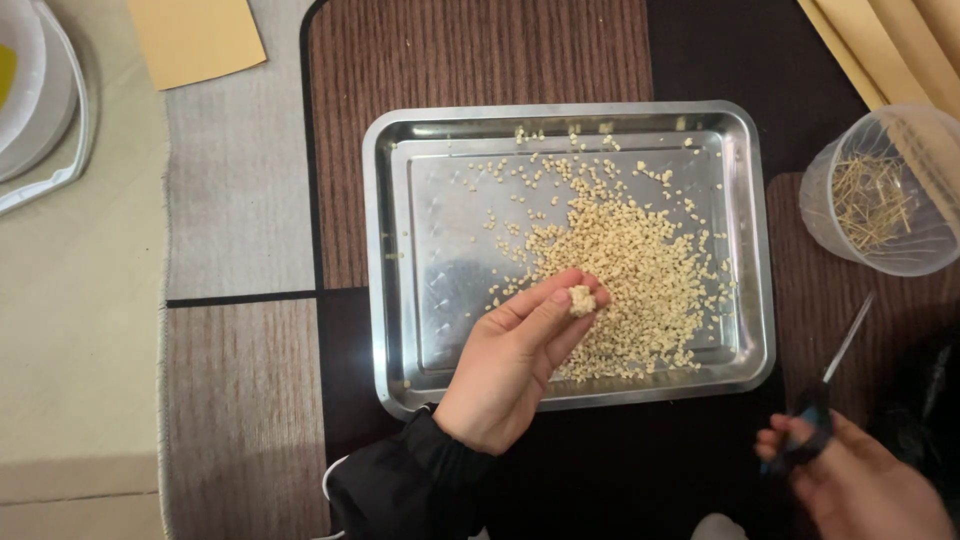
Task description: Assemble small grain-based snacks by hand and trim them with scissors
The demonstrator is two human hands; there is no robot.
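Left hand (515, 375) hovers over the steel tray (385, 250), fingertips pinched together on a small pale lump (582, 300), held just above the heap of tiny beige cut pieces (630, 270) so anything dropped lands inside the rim. Right hand (860, 480) sits off to the side, closed around dark-handled scissors (825, 395), blades pointing away. A clear plastic cup of thin stalks (880, 195) stands beside the tray, within reach.

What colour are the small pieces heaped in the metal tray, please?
Pale beige, seen in the head view: the small pieces in the metal tray.
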